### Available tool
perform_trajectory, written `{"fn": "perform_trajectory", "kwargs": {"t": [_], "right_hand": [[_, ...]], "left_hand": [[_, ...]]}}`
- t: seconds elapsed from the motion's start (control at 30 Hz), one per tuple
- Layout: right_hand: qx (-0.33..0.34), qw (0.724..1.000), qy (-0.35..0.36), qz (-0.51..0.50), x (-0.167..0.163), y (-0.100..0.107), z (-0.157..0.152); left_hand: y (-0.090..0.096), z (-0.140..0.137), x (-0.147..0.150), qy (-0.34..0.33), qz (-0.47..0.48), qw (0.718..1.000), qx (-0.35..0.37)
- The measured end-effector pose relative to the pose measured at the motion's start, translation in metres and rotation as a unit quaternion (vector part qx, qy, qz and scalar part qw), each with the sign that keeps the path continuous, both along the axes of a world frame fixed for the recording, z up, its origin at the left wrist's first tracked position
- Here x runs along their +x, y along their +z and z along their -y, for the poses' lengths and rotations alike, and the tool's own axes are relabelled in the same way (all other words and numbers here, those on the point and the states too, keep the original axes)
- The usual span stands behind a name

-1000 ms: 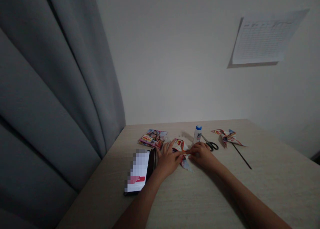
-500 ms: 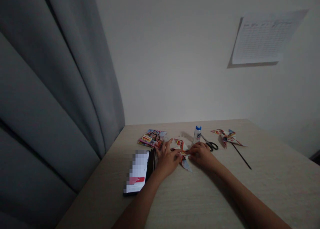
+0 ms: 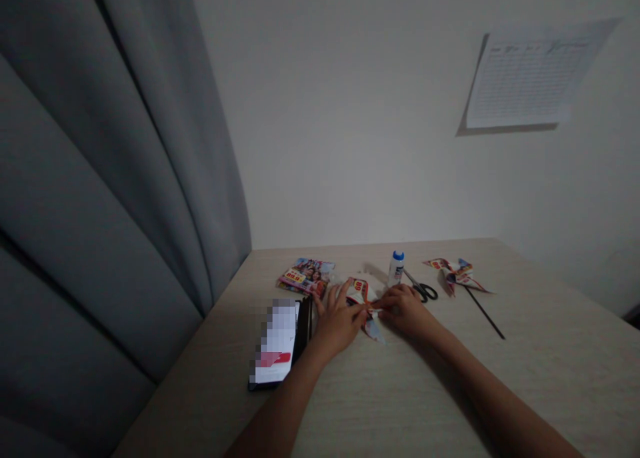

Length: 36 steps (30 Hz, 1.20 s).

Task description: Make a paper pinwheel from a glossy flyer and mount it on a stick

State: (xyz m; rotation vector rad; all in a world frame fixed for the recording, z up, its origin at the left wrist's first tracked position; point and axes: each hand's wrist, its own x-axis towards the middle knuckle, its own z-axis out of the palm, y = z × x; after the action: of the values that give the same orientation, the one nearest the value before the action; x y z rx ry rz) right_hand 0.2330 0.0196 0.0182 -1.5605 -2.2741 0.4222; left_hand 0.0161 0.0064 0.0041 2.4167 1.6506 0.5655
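Observation:
A paper pinwheel (image 3: 374, 329) printed in white, red and blue lies on the table between my two hands. My left hand (image 3: 339, 321) rests over its left side, fingers spread, with the digit closest to my right hand pressing near the pinwheel's middle. From the right, the fingers of my right hand (image 3: 406, 309) are bunched together and pinch the folded paper at the centre. My fingers partly cover that centre. Just beyond my right hand stands a glue bottle (image 3: 397, 269) with a blue cap, and scissors (image 3: 427, 291) with black handles lie beside it.
A second pinwheel (image 3: 456, 275) on a dark stick (image 3: 485, 313) lies to the right. Colourful leaflets (image 3: 306, 275) are at the back left. A phone (image 3: 276, 345) with a lit screen lies by my left forearm. A grey curtain (image 3: 150, 178) hangs along the left.
My left hand has shifted slightly, its fingers lying flatter and further over the pinwheel's centre. My right hand stays at the same spot, still pinching the paper.

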Motion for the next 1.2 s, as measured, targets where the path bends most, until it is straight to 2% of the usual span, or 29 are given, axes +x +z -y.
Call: {"fn": "perform_trajectory", "kwargs": {"t": [0.4, 0.63, 0.9, 1.2], "right_hand": [[-0.011, 1.0, 0.002, -0.002, 0.0005, -0.0005, -0.0015], [-0.007, 1.0, 0.011, -0.001, 0.0022, -0.0009, -0.0029], [0.001, 1.0, 0.019, -0.007, 0.0046, -0.0053, -0.0051], [-0.004, 1.0, 0.019, -0.015, 0.0042, -0.0049, -0.0039]], "left_hand": [[-0.0021, -0.0004, -0.0003, 0.009, -0.026, 1.0, 0.004], [-0.0056, -0.0021, 0.0008, 0.016, -0.004, 1.0, 0.014], [0.0024, -0.0005, 0.0016, 0.041, 0.027, 0.998, 0.026], [0.0005, 0.0018, -0.0012, 0.02, 0.005, 0.999, 0.032]]}}
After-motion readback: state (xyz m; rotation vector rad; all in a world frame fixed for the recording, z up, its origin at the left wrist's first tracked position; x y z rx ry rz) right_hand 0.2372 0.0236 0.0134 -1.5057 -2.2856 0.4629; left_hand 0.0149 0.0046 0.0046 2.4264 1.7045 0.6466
